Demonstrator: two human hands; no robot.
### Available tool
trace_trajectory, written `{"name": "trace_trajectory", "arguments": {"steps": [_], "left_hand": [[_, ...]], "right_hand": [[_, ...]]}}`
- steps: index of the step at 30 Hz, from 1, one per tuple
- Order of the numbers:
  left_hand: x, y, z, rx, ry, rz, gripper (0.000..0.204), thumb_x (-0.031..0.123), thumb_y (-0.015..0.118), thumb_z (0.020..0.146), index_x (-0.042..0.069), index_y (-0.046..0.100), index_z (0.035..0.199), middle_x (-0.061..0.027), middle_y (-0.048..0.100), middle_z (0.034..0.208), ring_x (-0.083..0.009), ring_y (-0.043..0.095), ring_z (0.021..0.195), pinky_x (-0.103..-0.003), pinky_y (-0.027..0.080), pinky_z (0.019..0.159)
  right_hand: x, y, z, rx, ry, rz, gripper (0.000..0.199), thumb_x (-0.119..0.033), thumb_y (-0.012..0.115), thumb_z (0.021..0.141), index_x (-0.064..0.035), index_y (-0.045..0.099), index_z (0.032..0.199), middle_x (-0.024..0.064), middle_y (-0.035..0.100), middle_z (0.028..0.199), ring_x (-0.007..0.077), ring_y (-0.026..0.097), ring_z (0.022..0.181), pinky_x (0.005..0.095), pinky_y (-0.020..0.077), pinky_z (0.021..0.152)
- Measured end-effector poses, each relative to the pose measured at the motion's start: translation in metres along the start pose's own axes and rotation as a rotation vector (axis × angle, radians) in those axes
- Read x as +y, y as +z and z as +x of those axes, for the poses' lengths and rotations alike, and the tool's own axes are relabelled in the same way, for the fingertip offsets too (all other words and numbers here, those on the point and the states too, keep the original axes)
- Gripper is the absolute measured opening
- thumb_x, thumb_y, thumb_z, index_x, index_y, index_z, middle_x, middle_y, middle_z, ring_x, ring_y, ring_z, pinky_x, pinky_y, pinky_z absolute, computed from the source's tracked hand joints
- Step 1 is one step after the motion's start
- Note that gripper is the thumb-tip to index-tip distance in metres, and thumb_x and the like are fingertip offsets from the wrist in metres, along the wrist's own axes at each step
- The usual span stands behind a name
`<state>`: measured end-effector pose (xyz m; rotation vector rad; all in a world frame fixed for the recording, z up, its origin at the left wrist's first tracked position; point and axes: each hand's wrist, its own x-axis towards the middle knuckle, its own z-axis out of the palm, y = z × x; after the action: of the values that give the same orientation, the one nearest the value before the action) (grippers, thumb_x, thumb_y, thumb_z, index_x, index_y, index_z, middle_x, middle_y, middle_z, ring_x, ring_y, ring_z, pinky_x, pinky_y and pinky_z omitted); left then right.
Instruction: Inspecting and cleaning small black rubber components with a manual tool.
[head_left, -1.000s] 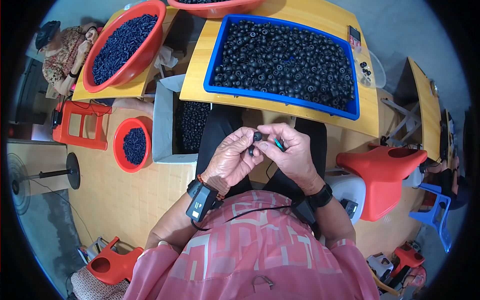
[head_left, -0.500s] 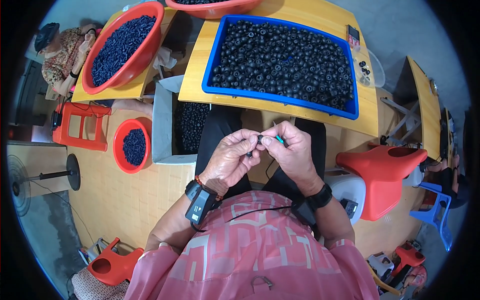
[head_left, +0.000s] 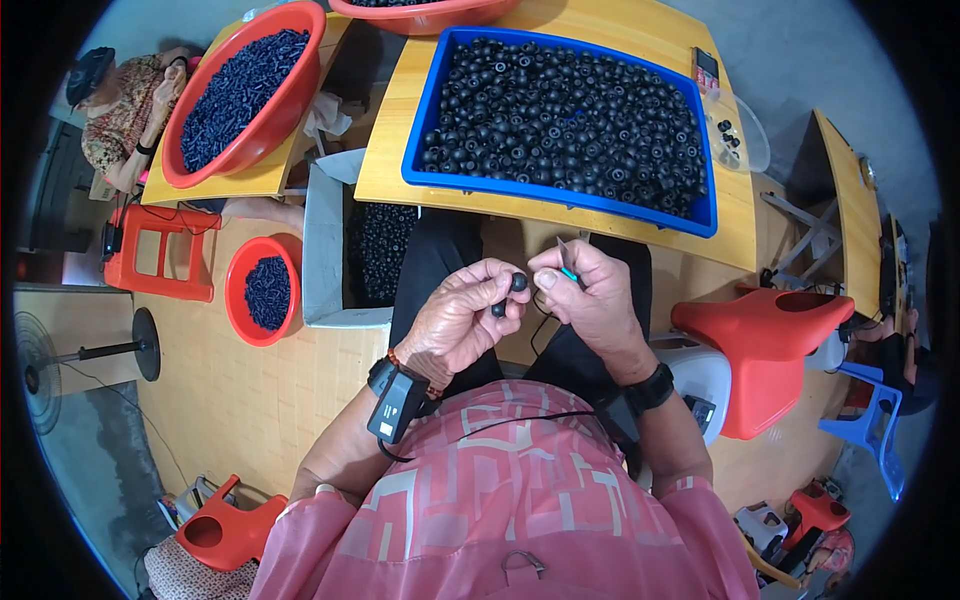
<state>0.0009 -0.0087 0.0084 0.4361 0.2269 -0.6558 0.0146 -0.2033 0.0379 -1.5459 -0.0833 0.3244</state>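
The left hand [head_left: 462, 312], at the middle of the frame, is closed on two small parts: a round black knob [head_left: 519, 282] pinched between thumb and forefinger, and below it a second black piece [head_left: 499, 310], gripped among the curled fingers and partly hidden. The right hand [head_left: 598, 298], just to the right, is closed around a small green-handled knife [head_left: 569, 270].

The knob sits at the left fingertips, facing the right hand across a narrow gap — the left hand has it, and the right fingertips are just beside it without touching. It looks near-round, so no long axis can be told. The knife's long axis leans slightly, its grey blade tip toward the top of the frame and its handle running down into the right palm; the knob lies to the lower left of that tip.

Above both hands, a blue tray [head_left: 560, 199] full of similar black knobs fills the upper middle, on a wooden table [head_left: 385, 165]. Left of the knees stands a grey box [head_left: 326, 245] holding more dark pieces.
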Motion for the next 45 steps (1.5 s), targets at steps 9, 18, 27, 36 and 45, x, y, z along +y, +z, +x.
{"name": "trace_trajectory", "arguments": {"steps": [9, 18, 27, 36, 45], "left_hand": [[0.001, -0.006, 0.003, 0.006, 0.062, -0.081, 0.014, 0.011, 0.061, 0.095, 0.002, 0.062, 0.106, -0.0089, 0.063, 0.09, -0.0142, 0.058, 0.072, -0.026, 0.046, 0.064], [0.003, -0.007, 0.001, -0.007, 0.098, -0.056, 0.01, 0.01, 0.058, 0.097, 0.003, 0.061, 0.104, -0.0081, 0.067, 0.091, -0.0114, 0.063, 0.07, -0.025, 0.048, 0.062], [0.001, -0.006, 0.001, -0.004, 0.099, -0.042, 0.01, 0.009, 0.057, 0.097, 0.003, 0.06, 0.105, -0.0084, 0.067, 0.091, -0.0115, 0.063, 0.071, -0.024, 0.05, 0.064], [0.001, -0.007, 0.0, -0.002, 0.093, -0.041, 0.01, 0.008, 0.056, 0.097, 0.002, 0.061, 0.103, -0.0093, 0.067, 0.088, -0.0111, 0.062, 0.069, -0.024, 0.046, 0.061], [0.004, -0.004, -0.001, 0.029, 0.102, 0.002, 0.015, 0.006, 0.064, 0.091, -0.001, 0.061, 0.104, -0.0087, 0.065, 0.087, -0.0107, 0.058, 0.067, -0.024, 0.043, 0.06]], "right_hand": [[0.0, 0.002, -0.011, 0.014, -0.202, -0.259, 0.02, -0.012, 0.061, 0.093, 0.0021, 0.062, 0.107, 0.0124, 0.065, 0.087, 0.0186, 0.063, 0.077, 0.0293, 0.0504, 0.074], [-0.002, 0.014, -0.005, -0.004, -0.492, -0.514, 0.017, -0.006, 0.066, 0.088, -0.001, 0.063, 0.104, 0.0122, 0.061, 0.081, 0.0271, 0.062, 0.066, 0.0349, 0.0492, 0.059], [0.002, 0.014, -0.006, 0.034, -0.514, -0.559, 0.018, -0.008, 0.067, 0.088, -0.0016, 0.063, 0.104, 0.0119, 0.06, 0.08, 0.0282, 0.063, 0.066, 0.0362, 0.05, 0.058], [0.0, 0.014, -0.007, 0.025, -0.493, -0.574, 0.017, -0.009, 0.066, 0.089, -0.0013, 0.064, 0.103, 0.0116, 0.059, 0.079, 0.0284, 0.062, 0.066, 0.0367, 0.05, 0.058], [-0.002, 0.015, -0.007, 0.001, -0.487, -0.587, 0.017, -0.009, 0.067, 0.088, -0.0011, 0.064, 0.103, 0.0121, 0.058, 0.079, 0.0298, 0.062, 0.067, 0.0374, 0.0502, 0.059]]}}
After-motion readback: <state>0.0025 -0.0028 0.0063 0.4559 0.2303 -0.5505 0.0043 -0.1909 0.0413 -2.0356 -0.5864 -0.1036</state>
